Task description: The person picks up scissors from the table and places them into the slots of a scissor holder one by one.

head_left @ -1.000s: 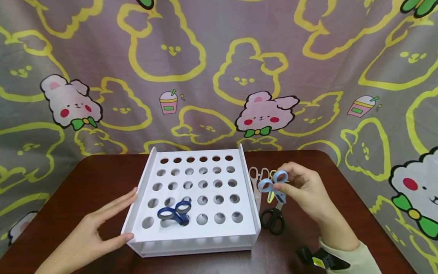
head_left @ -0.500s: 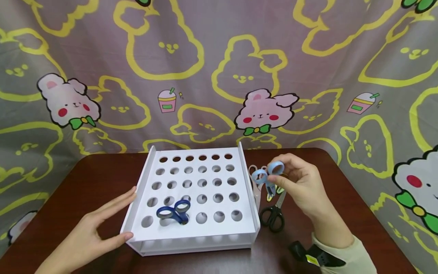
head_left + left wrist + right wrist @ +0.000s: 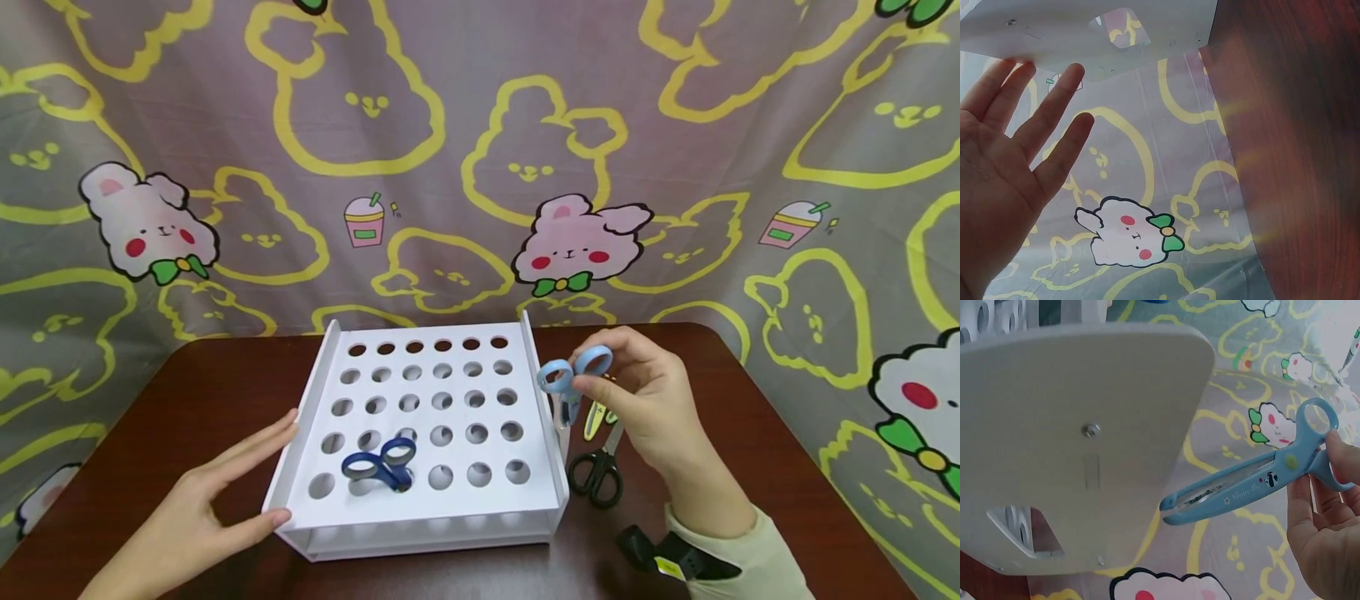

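Light blue scissors [image 3: 1291, 464] with a panda printed on the sheathed blades are pinched at the handle by my right hand [image 3: 637, 400]. Their finger loops point up and the blades hang down beside the rack's right side. The white rack [image 3: 457, 454] has rows of round holes in its top. Navy scissors [image 3: 393, 473] stand in a front-row hole, loops above the board. My left hand [image 3: 191, 517] rests against the rack's left side, fingers and thumb spread. In the left wrist view, extended fingertips [image 3: 1075, 72] reach the rack's side panel.
Black-handled scissors [image 3: 600, 468] lie on the brown table [image 3: 652, 483] right of the rack. Yellow scissors [image 3: 595, 421] lie behind them. Pale pink scissors [image 3: 564, 435] are mostly hidden close to the rack's right wall. A patterned curtain [image 3: 450, 192] hangs behind the table.
My right hand has carried the light blue scissors left and slightly up, towards the rack's right wall. The yellow scissors show more fully now. My left hand stays at the rack's side.
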Available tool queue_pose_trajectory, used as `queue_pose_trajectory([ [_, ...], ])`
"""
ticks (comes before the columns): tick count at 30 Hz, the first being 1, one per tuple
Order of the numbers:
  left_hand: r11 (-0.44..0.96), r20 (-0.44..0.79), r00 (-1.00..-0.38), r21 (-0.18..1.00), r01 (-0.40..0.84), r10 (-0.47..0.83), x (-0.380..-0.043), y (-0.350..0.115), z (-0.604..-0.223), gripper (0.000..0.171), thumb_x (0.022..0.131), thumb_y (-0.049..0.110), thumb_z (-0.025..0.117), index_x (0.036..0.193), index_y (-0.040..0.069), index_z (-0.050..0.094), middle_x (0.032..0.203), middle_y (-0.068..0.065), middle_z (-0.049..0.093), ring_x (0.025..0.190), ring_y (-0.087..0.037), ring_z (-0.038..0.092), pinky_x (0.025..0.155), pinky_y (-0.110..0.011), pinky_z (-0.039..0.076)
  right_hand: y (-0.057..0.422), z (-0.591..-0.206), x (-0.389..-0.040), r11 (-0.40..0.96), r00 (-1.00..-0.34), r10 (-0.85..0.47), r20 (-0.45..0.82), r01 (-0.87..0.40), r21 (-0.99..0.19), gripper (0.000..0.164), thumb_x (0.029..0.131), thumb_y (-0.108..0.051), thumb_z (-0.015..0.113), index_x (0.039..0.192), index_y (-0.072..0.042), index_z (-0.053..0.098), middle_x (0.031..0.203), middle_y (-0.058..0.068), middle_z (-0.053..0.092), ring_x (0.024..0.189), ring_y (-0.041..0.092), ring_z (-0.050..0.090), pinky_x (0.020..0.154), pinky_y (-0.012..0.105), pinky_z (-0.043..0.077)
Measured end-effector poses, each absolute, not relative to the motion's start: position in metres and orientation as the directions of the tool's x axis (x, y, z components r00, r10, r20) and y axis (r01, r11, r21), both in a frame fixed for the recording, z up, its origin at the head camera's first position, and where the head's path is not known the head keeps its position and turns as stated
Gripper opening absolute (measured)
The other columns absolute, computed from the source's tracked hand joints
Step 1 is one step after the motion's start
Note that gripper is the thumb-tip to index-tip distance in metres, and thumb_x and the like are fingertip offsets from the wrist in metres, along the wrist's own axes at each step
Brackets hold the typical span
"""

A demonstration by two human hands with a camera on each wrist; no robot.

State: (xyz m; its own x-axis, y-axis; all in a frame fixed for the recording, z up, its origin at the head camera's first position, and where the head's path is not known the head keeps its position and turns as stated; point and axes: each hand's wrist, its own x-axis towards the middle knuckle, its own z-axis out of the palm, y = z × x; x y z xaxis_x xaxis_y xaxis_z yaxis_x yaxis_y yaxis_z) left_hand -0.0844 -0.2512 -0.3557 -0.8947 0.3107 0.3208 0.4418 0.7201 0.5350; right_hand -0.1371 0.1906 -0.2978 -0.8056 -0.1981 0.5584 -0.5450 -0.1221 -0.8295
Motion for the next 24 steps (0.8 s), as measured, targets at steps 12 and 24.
queue_pose_trajectory([
  [12,0.723,0.32,-0.896,0.533,0.439,0.308,-0.084,-0.251,-0.356,0.086,0.073,0.022,0.089,0.148,0.026,0.048,0.156,0.008,0.044,0.135,0.019,0.033,0.097,0.005,0.024,0.177,-0.298,-0.136,-0.106,-0.785,-0.23,0.576,-0.568,-0.816,0.026,0.084,0.006,0.073,0.101,-0.013,0.066,0.093,-0.006,0.07,0.079,0.009,0.066,0.068,0.022,0.057],
  [24,0.729,0.306,-0.904,0.539,0.422,0.297,-0.083,-0.251,-0.357,0.085,0.074,0.024,0.088,0.149,0.027,0.047,0.156,0.009,0.044,0.134,0.021,0.032,0.096,0.005,0.023,0.17,-0.295,-0.134,-0.113,-0.774,-0.225,0.592,-0.583,-0.804,0.023,0.085,0.001,0.074,0.101,-0.013,0.065,0.092,-0.006,0.068,0.079,0.007,0.066,0.066,0.021,0.056],
])
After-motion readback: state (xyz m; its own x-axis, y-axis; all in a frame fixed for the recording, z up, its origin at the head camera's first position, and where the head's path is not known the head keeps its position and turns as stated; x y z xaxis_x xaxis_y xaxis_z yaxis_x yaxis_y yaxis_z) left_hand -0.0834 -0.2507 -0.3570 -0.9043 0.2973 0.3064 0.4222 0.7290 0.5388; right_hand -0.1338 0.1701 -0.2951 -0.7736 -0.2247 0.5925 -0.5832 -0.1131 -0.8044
